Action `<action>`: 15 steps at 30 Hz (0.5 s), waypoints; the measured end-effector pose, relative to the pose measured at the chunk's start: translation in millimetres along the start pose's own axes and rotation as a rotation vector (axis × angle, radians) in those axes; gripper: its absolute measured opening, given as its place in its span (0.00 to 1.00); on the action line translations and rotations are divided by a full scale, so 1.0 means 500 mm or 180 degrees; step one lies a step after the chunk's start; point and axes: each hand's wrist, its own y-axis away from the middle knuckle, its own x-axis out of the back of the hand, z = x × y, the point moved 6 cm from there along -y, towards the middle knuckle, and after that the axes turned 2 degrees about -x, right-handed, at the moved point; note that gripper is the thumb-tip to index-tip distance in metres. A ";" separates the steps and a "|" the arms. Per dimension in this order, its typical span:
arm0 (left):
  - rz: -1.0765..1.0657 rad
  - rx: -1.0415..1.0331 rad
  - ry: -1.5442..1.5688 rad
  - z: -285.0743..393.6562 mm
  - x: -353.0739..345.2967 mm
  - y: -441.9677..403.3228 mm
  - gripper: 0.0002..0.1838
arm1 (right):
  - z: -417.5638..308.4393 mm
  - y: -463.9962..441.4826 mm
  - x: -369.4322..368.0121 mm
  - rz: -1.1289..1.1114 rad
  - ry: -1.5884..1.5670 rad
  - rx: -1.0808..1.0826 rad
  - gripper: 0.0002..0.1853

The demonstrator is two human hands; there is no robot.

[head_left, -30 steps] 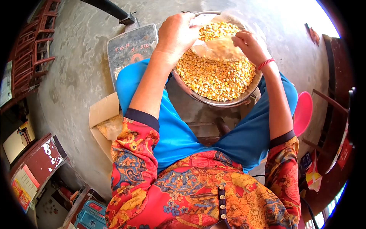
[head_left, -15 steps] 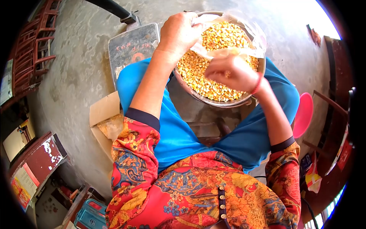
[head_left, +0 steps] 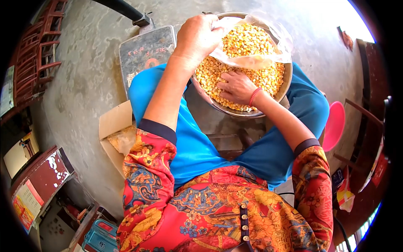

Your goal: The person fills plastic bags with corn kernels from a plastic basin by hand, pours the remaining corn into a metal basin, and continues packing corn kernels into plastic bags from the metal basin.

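A round metal basin (head_left: 228,111) of yellow corn kernels (head_left: 210,75) sits between the knees. Inside it stands a clear plastic bag (head_left: 256,62), its mouth spread wide and kernels filling it. My left hand (head_left: 197,38) is closed on the bag's left edge, above the basin's rim. Lower down, my right hand (head_left: 238,87), with a red band at the wrist, reaches into the loose kernels in front of the bag. Its fingers are apart and bent, with the tips among the kernels; anything under the palm is hidden.
A platform scale (head_left: 145,48) with a dark post stands at the basin's left. Below it is an open cardboard box (head_left: 115,122) with yellowish contents. A pink basin (head_left: 334,126) lies beside the right knee. Wooden furniture (head_left: 42,50) lines the left side.
My right hand has come down from over the bag's near edge into the loose kernels, and its fingers have spread. My left hand keeps its hold on the bag.
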 end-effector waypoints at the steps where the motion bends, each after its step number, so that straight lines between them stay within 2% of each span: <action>1: 0.0099 -0.0102 -0.0063 0.002 0.002 0.000 0.13 | 0.006 0.001 -0.007 0.0037 -0.0140 0.0026 0.10; 3: 0.0076 -0.0088 -0.0063 0.002 0.001 0.000 0.13 | 0.009 -0.001 -0.008 0.0075 -0.0284 0.0050 0.10; 6: 0.0050 -0.0091 -0.0030 0.000 -0.001 -0.002 0.13 | 0.031 -0.008 -0.030 -0.0348 -0.0369 -0.0355 0.10; 8: 0.0051 -0.0108 0.0009 0.003 -0.003 -0.003 0.13 | 0.057 -0.016 -0.043 0.0108 -0.1049 -0.0161 0.09; 10: 0.0072 -0.0081 0.0067 0.009 0.001 -0.001 0.13 | 0.063 -0.022 -0.034 0.0171 -0.1363 -0.0344 0.10; 13: 0.0052 -0.0083 0.0022 0.009 0.002 -0.001 0.13 | 0.080 -0.021 -0.023 -0.0294 -0.3231 -0.1594 0.14; 14: 0.0057 -0.0083 0.0022 0.008 0.002 -0.001 0.13 | 0.076 -0.020 -0.003 -0.0295 -0.3227 -0.1593 0.14; 15: 0.0046 -0.0025 0.0048 0.006 0.001 -0.002 0.12 | 0.069 -0.019 0.008 -0.0422 -0.3757 -0.1595 0.14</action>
